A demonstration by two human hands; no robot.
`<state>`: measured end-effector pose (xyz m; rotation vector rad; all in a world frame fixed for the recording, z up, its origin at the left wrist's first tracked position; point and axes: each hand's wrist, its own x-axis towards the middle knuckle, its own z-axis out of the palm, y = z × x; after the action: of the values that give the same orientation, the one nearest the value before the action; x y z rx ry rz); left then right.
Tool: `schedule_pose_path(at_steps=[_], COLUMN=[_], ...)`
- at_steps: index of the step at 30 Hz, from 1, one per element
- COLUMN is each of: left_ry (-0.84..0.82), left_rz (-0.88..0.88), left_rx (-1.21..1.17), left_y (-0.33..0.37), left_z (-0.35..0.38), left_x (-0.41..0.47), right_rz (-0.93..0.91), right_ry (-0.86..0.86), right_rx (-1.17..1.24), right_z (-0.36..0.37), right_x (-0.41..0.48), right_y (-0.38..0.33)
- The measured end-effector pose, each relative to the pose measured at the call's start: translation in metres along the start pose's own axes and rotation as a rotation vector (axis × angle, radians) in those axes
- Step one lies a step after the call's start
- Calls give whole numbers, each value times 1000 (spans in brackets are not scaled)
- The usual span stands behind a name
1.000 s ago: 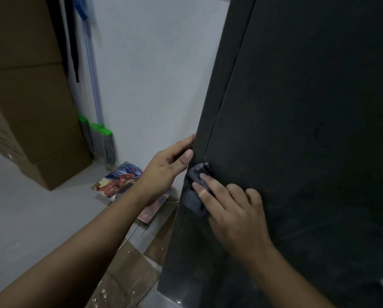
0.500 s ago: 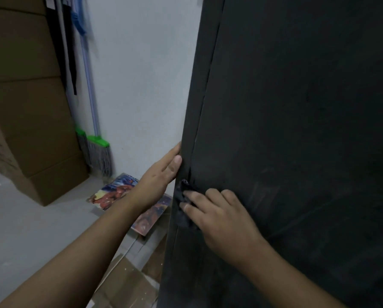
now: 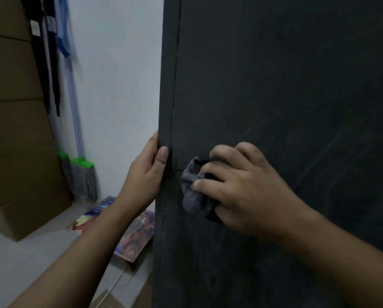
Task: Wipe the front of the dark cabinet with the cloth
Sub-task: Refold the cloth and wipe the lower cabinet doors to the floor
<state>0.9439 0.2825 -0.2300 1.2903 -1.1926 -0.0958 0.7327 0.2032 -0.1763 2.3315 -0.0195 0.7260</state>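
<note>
**Wiping beside the cabinet's (image 3: pixel 275 85) left edge**

The right hand (image 3: pixel 241 187) curls its fingers over the bunched cloth (image 3: pixel 191 192), pressing it to the cabinet front just inside the left edge. The left hand (image 3: pixel 145 174) clasps that edge, thumb in front, probably to steady the cabinet.

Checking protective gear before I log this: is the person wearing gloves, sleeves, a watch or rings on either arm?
No. The left hand and right hand are ungloved, with no rings visible. The left forearm and right forearm are uncovered up to the frame edge: no sleeves, watch or wristband in sight.
</note>
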Motion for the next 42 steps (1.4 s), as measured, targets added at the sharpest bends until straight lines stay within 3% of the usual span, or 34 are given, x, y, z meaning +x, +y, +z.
schedule_pose_path(at_steps=[4, 6, 11, 13, 17, 23, 25, 28, 38, 40, 42], left_ry=[-2, -2, -5, 75, 137, -140, -223, -265, -292, -299, -301], left_rz=[-2, 4, -58, -42, 117, 348, 348, 337, 335, 325, 320], left_rx=[32, 38, 70, 226, 448, 744, 790, 844, 810, 805, 799], left_y=[-4, -2, 23, 41, 96, 179, 188, 177, 168, 169, 170], left_z=[3, 6, 13, 14, 22, 65, 76, 78, 76, 76, 76], left_x=[-3, -5, -8, -6, 0, 43, 52, 59, 61, 61, 61], right_rz=[182, 204, 73, 92, 325, 689, 765, 740, 342, 416, 654], right_ry=[216, 207, -32, -71, 128, 375, 426, 404, 102, 185, 390], right_rx=[-56, -94, -91, -59, 46, -91, -55, -37, -112, -93, -48], right_z=[-17, -16, -15, -29, -80, -141, -141, -134, -123, -127, -130], right_x=[-2, -5, -28, -39, -51, -79, -96, -116, -183, -186, -178], right_y=[19, 14, -1, 5, 32, 97, 113, 117, 109, 117, 123])
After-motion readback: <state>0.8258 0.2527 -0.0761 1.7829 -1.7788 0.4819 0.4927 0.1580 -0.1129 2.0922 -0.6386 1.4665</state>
